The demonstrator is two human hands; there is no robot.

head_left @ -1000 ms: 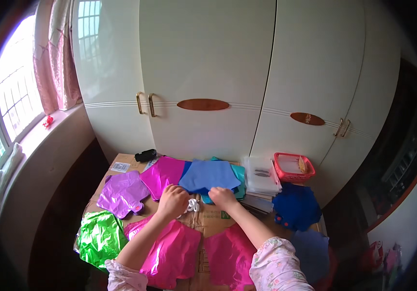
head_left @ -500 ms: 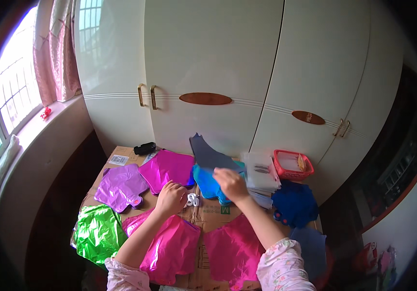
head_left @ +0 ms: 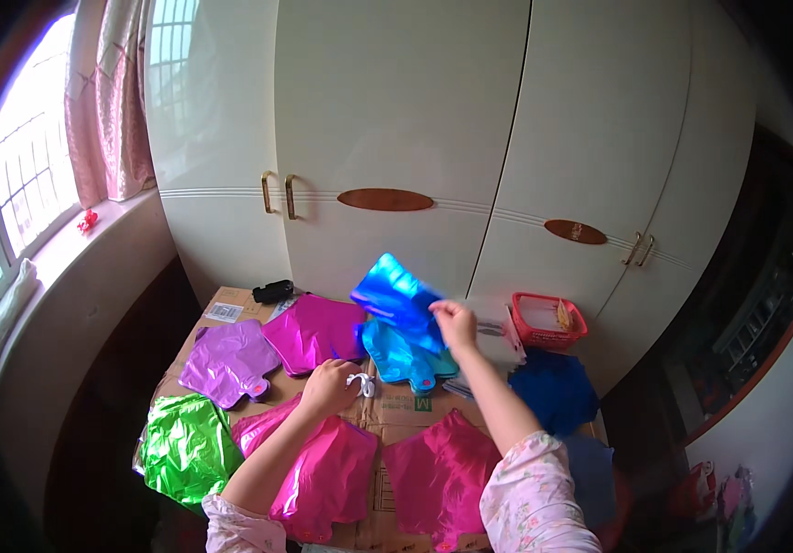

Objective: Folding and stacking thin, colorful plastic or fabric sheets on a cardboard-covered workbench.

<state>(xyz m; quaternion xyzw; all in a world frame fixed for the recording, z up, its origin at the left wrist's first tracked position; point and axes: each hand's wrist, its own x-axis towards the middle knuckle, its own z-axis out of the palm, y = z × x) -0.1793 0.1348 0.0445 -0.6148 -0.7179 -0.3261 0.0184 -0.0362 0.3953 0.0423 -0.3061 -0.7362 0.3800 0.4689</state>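
My right hand (head_left: 455,324) pinches the edge of a shiny blue foil balloon (head_left: 395,293), flat and uninflated, lifted over the back of the table. Under it lies a stack of light-blue flat foil balloons (head_left: 406,355). My left hand (head_left: 328,388) is curled low over the cardboard, its fingertips mostly hidden, beside a small white looped bundle (head_left: 361,383). A magenta foil stack (head_left: 315,332) lies just behind it. Bright pink foil balloons (head_left: 332,470) lie under my left forearm, and a darker pink one (head_left: 443,465) lies near my right forearm.
The cardboard-topped table (head_left: 403,419) also holds purple (head_left: 227,359), green (head_left: 189,447) and dark-blue (head_left: 553,392) foil pieces. A red basket (head_left: 549,323) stands back right, a black object (head_left: 273,291) back left. White cabinet doors (head_left: 396,101) rise behind.
The foil in my right hand, earlier raised with its grey side showing, now shows its blue side. My right hand has moved slightly right and up. The left hand stays by the white bundle.
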